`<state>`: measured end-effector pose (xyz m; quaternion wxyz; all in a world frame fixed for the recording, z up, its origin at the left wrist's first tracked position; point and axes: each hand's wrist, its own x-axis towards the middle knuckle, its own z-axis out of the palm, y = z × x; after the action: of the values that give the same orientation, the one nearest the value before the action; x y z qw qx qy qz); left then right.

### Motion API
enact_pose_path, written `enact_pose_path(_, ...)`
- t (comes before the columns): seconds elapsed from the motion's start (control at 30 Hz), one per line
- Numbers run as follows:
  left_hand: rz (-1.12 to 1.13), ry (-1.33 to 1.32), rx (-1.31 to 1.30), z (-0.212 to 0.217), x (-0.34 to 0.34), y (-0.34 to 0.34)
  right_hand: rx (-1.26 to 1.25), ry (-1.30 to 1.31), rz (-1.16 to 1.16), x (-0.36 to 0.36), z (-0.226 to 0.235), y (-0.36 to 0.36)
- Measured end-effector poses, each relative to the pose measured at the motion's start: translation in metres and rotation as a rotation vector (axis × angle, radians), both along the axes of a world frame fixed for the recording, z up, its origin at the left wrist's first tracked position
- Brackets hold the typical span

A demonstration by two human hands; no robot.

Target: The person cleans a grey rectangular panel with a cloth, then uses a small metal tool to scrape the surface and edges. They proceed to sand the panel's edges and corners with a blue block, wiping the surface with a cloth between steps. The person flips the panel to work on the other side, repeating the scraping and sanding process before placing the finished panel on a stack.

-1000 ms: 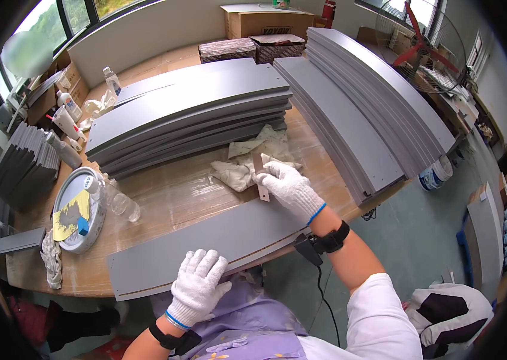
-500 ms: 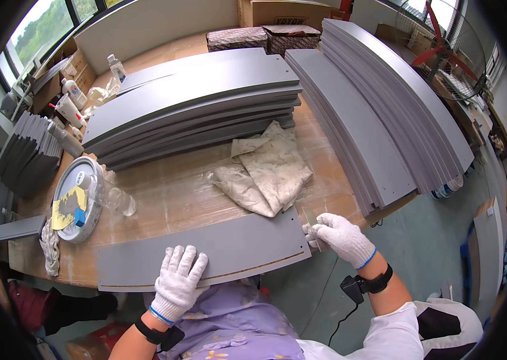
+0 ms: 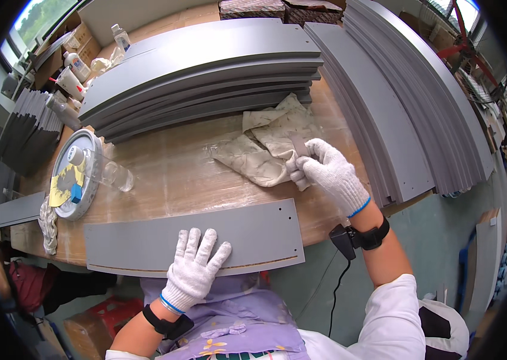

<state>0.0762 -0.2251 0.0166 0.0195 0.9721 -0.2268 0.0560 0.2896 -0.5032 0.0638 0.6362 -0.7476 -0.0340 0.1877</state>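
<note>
In front of me a long grey panel [image 3: 139, 240] lies along the near table edge, with a narrow brown groove by its near side and small holes at its right end. My gloved left hand [image 3: 193, 267] rests flat on it, fingers spread. My gloved right hand [image 3: 328, 174] is closed around a small thin flat blade-like piece [image 3: 298, 144], whose exact kind is unclear. That hand is over the right edge of a crumpled, stained cream cloth [image 3: 265, 162], beyond the panel's right end. Some of its fingertips overlap the cloth; whether they grip it is hard to see.
Stacked grey panels [image 3: 199, 54] stand behind the cloth, and longer stacks [image 3: 379, 120] line the right. At left are a round tub lid [image 3: 88, 198], a clear bottle [image 3: 118, 177], a yellow sheet [image 3: 64, 189] and a blue block [image 3: 76, 193]. Another person's sleeve [image 3: 28, 285] shows lower left.
My right hand has moved from beside the panel's right end up to the cloth, still with the thin piece. My left hand stays on the panel, fingers more spread. The view has tilted down.
</note>
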Motion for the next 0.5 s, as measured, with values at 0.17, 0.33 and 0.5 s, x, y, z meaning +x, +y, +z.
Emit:
enact_pose_path(0.17, -0.046, 0.037, -0.026, -0.003, -0.001, 0.004, -0.413, -0.637, 0.108, -0.060, -0.028, -0.045)
enact_pose_path(0.33, -0.087, 0.002, 0.008, -0.012, -0.018, 0.018, -0.622, -0.958, 0.354, -0.081, -0.030, -0.050)
enact_pose_path(0.5, -0.010, 0.021, -0.016, -0.008, -0.016, 0.017, -0.649, -1.052, 0.531, -0.077, -0.041, -0.038)
